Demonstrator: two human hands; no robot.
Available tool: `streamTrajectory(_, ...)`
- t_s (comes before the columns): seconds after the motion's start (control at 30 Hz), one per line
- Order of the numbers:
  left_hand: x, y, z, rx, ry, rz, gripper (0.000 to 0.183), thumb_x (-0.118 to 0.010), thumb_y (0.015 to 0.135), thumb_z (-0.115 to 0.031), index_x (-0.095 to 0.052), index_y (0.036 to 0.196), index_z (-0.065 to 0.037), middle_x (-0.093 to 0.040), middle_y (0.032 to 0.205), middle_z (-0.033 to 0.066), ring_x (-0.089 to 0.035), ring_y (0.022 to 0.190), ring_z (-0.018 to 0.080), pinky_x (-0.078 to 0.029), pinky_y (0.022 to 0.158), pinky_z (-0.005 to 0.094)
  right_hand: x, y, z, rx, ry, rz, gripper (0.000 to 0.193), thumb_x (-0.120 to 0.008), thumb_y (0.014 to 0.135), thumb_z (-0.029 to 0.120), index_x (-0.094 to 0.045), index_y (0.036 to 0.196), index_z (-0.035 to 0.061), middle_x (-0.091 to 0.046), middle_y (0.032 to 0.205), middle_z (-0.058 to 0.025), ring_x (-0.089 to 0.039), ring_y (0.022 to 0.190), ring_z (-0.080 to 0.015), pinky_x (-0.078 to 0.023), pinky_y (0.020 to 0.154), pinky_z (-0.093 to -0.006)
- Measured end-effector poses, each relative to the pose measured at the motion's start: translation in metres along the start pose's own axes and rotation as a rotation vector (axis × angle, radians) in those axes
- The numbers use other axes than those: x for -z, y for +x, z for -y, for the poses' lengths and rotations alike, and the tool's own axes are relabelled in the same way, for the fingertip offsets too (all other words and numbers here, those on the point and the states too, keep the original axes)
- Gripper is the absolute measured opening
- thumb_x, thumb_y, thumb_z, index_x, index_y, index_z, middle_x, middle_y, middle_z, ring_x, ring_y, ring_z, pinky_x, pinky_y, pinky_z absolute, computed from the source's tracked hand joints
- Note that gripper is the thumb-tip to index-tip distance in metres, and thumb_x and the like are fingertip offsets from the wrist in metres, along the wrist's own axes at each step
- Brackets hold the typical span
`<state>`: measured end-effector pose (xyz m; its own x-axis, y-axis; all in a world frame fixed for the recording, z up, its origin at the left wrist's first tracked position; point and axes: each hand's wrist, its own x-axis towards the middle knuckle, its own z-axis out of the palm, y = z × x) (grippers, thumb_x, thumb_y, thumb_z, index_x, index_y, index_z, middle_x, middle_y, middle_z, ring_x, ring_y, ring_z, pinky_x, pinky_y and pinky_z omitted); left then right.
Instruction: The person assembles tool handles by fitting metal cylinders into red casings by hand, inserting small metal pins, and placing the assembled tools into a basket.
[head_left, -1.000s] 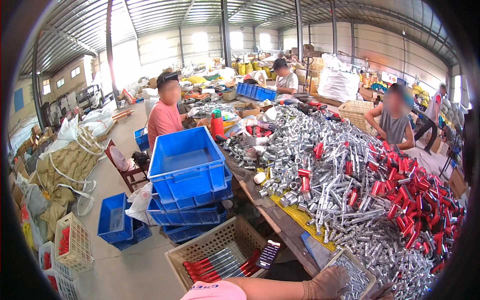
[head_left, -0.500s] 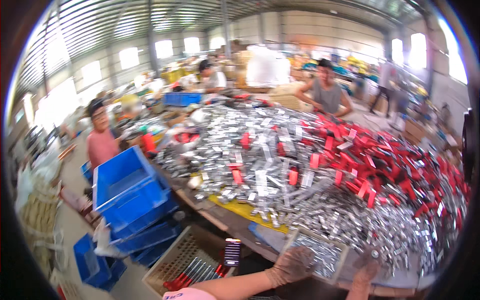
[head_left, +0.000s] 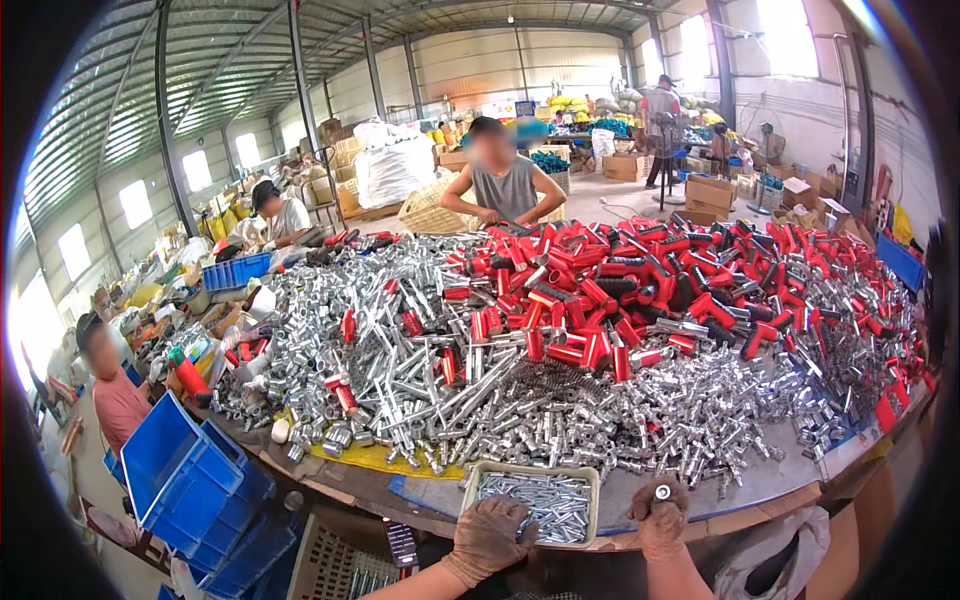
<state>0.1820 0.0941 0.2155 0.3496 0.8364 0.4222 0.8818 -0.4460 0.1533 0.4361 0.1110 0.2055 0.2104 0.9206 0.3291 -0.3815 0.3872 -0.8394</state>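
A shallow cream tray (head_left: 594, 505) of small metal pins (head_left: 555, 505) sits at the near table edge. My left hand (head_left: 490, 538), in a brownish work glove, lies over its near left corner, fingers extended onto the pins. To the right of the tray, my gloved right hand (head_left: 660, 530) is closed round a metal socket piece (head_left: 662, 492). Only the piece's round, dark-centred end shows above the fingers. Beyond both hands spreads a big heap of silvery metal parts (head_left: 640, 425), with red-and-black handles (head_left: 600, 290) piled on its far side.
Stacked blue crates (head_left: 190, 480) stand left of the table. Below the edge, a beige perforated crate (head_left: 322, 560) holds metal-shafted tools, with a phone (head_left: 401, 545) beside it. One person (head_left: 505, 185) works across the heap; others (head_left: 118, 405) are at the left and back.
The view has swung right and sharpened, so the table's things sit further left. My left hand now reaches further over the pin tray; my right hand still holds the metal piece.
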Motion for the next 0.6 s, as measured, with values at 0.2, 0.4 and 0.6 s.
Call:
streamTrajectory(0.2, -0.002, -0.002, 0.003, -0.015, 0.044, -0.053, 0.030, -0.061, 0.082, -0.038, -0.068, 0.087, -0.010, -0.067, 0.095, 0.0045, -0.062, 0.094, 0.0238, -0.049, 0.081, 0.0372, 0.007, -0.004, -0.011, -0.053, -0.098, -0.074, 0.056, -0.068, 0.079, 0.056, -0.062, 0.079, 0.0003, -0.059, 0.060, -0.0061, -0.050, 0.047, -0.0114, -0.038, 0.045, -0.0246)
streamTrajectory(0.4, 0.002, 0.001, 0.004, -0.005, -0.119, -0.119, 0.020, -0.072, 0.075, -0.025, -0.067, 0.087, -0.010, -0.068, 0.093, 0.0062, -0.064, 0.088, 0.0257, -0.051, 0.078, 0.0391, 0.013, -0.006, -0.017, -0.422, 0.000, 0.096, 0.036, -0.065, 0.088, 0.033, -0.066, 0.096, -0.0019, -0.059, 0.065, -0.0039, -0.054, 0.057, -0.0106, -0.042, 0.052, -0.0254)
streamTrajectory(0.6, 0.027, 0.044, 0.012, 0.032, -0.284, -0.233, 0.029, -0.073, 0.075, -0.014, -0.060, 0.100, -0.006, -0.064, 0.096, 0.0144, -0.062, 0.089, 0.0322, -0.049, 0.078, 0.0396, -0.005, 0.008, -0.005, -0.455, -0.119, 0.240, 0.028, -0.066, 0.086, 0.024, -0.065, 0.099, -0.0016, -0.063, 0.079, -0.0040, -0.058, 0.074, -0.0123, -0.046, 0.064, -0.0280)
